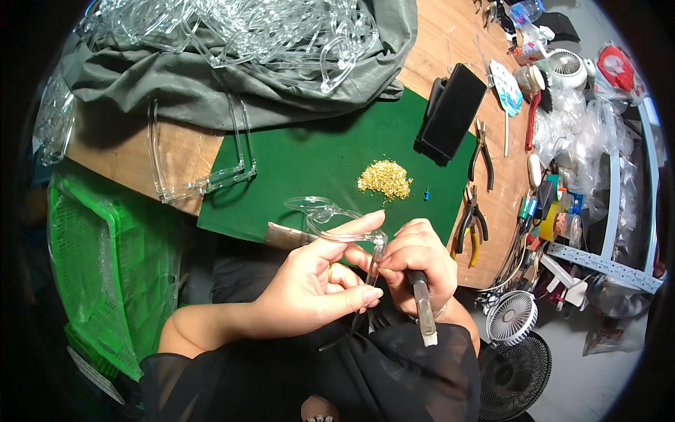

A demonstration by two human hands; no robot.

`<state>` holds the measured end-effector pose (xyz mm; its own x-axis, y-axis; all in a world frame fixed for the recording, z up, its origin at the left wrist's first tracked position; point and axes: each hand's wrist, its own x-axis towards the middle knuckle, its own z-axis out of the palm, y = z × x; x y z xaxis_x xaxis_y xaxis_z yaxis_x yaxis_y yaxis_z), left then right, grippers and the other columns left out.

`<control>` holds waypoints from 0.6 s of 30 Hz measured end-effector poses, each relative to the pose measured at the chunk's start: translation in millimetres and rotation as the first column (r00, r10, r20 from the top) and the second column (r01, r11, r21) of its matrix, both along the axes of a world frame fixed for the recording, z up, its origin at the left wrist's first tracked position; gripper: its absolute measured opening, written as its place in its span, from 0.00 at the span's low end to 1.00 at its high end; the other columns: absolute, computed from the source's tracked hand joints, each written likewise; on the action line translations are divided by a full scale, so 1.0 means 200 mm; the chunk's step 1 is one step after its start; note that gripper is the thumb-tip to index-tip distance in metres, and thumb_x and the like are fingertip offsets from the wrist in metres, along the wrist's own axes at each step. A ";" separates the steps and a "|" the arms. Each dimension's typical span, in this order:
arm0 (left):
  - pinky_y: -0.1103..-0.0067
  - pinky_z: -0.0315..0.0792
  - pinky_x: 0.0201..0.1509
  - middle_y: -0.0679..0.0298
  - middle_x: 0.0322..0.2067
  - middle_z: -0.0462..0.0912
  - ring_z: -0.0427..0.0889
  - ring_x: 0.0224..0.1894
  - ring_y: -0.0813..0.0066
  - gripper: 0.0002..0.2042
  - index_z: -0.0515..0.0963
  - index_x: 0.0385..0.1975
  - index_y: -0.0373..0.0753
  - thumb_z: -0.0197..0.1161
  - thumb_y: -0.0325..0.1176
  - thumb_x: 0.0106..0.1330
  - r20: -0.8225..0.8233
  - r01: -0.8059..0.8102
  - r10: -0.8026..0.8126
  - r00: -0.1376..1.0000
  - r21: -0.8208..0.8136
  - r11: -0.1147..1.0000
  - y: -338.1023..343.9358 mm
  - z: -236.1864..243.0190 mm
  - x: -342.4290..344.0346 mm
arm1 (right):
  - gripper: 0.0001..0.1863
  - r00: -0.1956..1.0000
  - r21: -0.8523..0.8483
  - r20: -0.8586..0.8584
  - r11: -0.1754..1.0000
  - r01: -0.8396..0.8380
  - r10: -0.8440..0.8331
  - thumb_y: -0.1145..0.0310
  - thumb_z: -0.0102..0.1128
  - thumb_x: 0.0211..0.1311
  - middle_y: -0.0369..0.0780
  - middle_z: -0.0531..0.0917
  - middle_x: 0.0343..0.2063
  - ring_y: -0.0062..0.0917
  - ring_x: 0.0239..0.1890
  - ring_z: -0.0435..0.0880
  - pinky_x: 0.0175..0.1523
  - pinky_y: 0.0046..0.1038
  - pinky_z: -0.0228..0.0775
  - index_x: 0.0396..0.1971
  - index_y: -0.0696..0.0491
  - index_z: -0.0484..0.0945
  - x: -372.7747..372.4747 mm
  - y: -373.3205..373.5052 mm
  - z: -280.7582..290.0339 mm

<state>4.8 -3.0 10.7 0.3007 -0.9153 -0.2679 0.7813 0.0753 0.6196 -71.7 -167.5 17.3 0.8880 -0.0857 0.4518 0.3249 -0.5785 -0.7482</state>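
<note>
My left hand (309, 285) is closed on a clear plastic eyeglass frame (330, 218), pinching it by the hinge corner. One temple points down between thumb and fingers. Against that corner, my right hand (425, 260) grips a screwdriver (424, 309) with a dark collar and a translucent handle, which sticks out toward me. Its tip is hidden behind my fingers. Beyond my hands, a heap of tiny gold-coloured screws (385, 179) lies on the green mat (295, 155). A small blue pin-like piece (427, 193) stands beside the heap.
Many clear eyeglass frames (246, 28) pile on grey cloth (169, 88); another clear frame (204, 184) rests at the left. A black phone-like slab (453, 112) and pliers (471, 221) lie right. A green crate (112, 267), a white fan (512, 318) and a black fan (515, 380) flank me.
</note>
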 end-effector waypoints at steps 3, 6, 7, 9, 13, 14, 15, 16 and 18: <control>0.83 0.74 0.39 0.60 0.38 0.70 0.79 0.34 0.77 0.36 0.49 0.64 0.38 0.57 0.14 0.55 0.004 0.063 -0.063 0.998 0.035 0.997 -0.01 0.03 0.01 | 0.08 0.999 0.022 0.052 1.000 0.006 -0.007 0.74 0.66 0.45 0.36 0.78 0.20 0.26 0.22 0.75 0.29 0.25 0.63 0.24 0.54 0.75 -0.01 -0.01 -0.03; 0.84 0.74 0.40 0.62 0.38 0.70 0.78 0.35 0.79 0.36 0.49 0.63 0.38 0.58 0.15 0.55 -0.028 0.084 -0.083 0.996 0.038 0.996 0.00 0.03 0.01 | 0.08 0.997 0.058 0.077 0.998 -0.013 0.009 0.74 0.67 0.45 0.37 0.78 0.20 0.26 0.21 0.75 0.28 0.25 0.63 0.24 0.54 0.75 -0.01 0.00 -0.04; 0.84 0.74 0.40 0.62 0.38 0.70 0.78 0.35 0.79 0.36 0.49 0.63 0.38 0.58 0.15 0.55 -0.049 0.088 -0.086 0.995 0.041 0.995 0.01 0.04 0.01 | 0.08 0.996 0.088 0.091 0.996 -0.018 0.010 0.74 0.67 0.45 0.38 0.78 0.19 0.26 0.21 0.76 0.29 0.26 0.64 0.24 0.55 0.75 -0.01 0.00 -0.06; 0.84 0.74 0.40 0.62 0.38 0.70 0.78 0.35 0.79 0.36 0.49 0.63 0.38 0.58 0.15 0.55 -0.080 0.091 -0.088 0.993 0.034 0.995 0.01 0.03 0.01 | 0.07 0.996 0.118 0.091 0.993 -0.015 0.004 0.74 0.66 0.46 0.38 0.78 0.19 0.26 0.21 0.76 0.29 0.26 0.64 0.24 0.55 0.75 -0.01 0.01 -0.07; 0.84 0.74 0.41 0.62 0.37 0.70 0.78 0.35 0.79 0.36 0.49 0.63 0.37 0.58 0.15 0.55 -0.097 0.107 -0.104 0.990 0.022 0.994 0.01 0.03 0.01 | 0.08 0.996 0.134 0.092 0.991 -0.009 -0.003 0.73 0.67 0.47 0.37 0.77 0.19 0.26 0.21 0.76 0.29 0.26 0.64 0.24 0.55 0.75 -0.02 0.02 -0.06; 0.84 0.74 0.41 0.62 0.37 0.70 0.78 0.35 0.79 0.36 0.49 0.63 0.37 0.58 0.15 0.55 -0.095 0.112 -0.110 0.989 0.025 0.993 0.01 0.03 0.01 | 0.08 0.996 0.134 0.091 0.991 -0.013 0.001 0.73 0.67 0.47 0.37 0.77 0.19 0.26 0.21 0.76 0.29 0.26 0.64 0.24 0.55 0.75 -0.02 0.02 -0.06; 0.84 0.74 0.41 0.62 0.37 0.70 0.78 0.35 0.79 0.36 0.49 0.63 0.37 0.58 0.15 0.55 -0.096 0.114 -0.111 0.989 0.023 0.993 0.01 0.03 0.01 | 0.08 0.996 0.148 0.087 0.989 -0.021 0.008 0.73 0.67 0.47 0.37 0.77 0.20 0.26 0.21 0.76 0.29 0.26 0.64 0.25 0.55 0.75 -0.02 0.02 -0.06; 0.84 0.74 0.41 0.62 0.37 0.70 0.78 0.35 0.79 0.36 0.49 0.64 0.37 0.58 0.15 0.55 -0.098 0.115 -0.113 0.989 0.021 0.993 0.01 0.03 0.01 | 0.09 0.996 0.161 0.084 0.986 -0.029 0.016 0.72 0.67 0.47 0.37 0.77 0.20 0.26 0.21 0.76 0.29 0.26 0.64 0.25 0.55 0.74 -0.02 0.02 -0.06; 0.85 0.74 0.41 0.62 0.37 0.71 0.78 0.35 0.79 0.36 0.49 0.64 0.37 0.58 0.15 0.55 -0.096 0.115 -0.113 0.989 0.015 0.993 0.02 0.03 0.01 | 0.09 0.997 0.182 0.071 0.982 -0.051 0.038 0.72 0.67 0.47 0.37 0.77 0.21 0.26 0.22 0.76 0.29 0.27 0.64 0.25 0.55 0.74 -0.02 0.01 -0.06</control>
